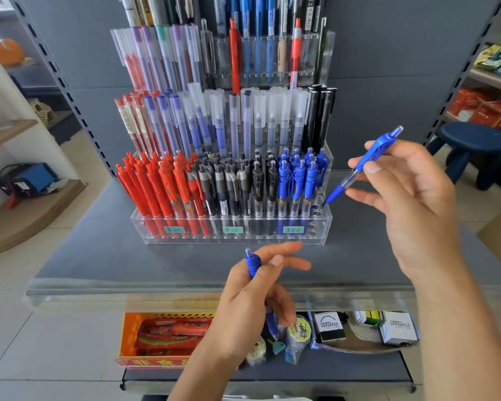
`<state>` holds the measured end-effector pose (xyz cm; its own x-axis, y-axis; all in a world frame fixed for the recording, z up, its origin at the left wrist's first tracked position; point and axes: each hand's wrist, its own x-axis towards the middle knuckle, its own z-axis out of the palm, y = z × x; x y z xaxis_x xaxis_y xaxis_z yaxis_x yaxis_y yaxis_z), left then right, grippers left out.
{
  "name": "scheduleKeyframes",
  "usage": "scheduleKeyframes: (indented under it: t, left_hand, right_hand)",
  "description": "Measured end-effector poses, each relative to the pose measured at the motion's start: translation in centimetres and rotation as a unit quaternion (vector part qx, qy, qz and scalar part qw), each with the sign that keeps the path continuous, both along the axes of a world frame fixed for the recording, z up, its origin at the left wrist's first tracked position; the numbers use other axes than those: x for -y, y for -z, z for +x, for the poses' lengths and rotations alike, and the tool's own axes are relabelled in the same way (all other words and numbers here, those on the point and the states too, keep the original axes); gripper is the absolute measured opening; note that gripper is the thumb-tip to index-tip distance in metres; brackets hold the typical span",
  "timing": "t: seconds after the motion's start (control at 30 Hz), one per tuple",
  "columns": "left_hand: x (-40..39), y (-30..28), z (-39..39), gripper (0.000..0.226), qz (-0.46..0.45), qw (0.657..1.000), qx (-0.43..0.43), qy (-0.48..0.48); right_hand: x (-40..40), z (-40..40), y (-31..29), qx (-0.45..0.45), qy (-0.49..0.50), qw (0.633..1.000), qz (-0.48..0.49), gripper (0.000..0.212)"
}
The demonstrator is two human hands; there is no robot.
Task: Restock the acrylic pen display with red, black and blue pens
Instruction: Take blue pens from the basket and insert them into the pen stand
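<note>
Three teal price stickers are sitting on the front wall of the acrylic pen display (145, 227): "¥2.0" (293, 229) under the blue pens, "¥1.0" (232, 230) under the black pens, a blurred one (172, 229) under the red pens. At 5 o'clock below, two small boxes (329, 326) (399, 326) are showing "VERSATILE"

Both forearms are bare, no sleeves showing. The left hand (249, 296) and right hand (402, 195) wear nothing.
</note>
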<state>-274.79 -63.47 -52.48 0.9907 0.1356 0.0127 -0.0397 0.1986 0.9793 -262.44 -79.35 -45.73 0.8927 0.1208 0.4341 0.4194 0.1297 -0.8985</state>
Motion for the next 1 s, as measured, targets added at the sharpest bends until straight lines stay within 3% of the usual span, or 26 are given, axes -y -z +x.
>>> scheduleKeyframes:
  t: [1.0]
  left_hand:
    - [-0.05,0.22,0.13,0.032,0.009,1.000,0.000,-0.005]
  right_hand:
    - [-0.51,0.24,0.22,-0.012,0.013,1.000,0.014,0.019]
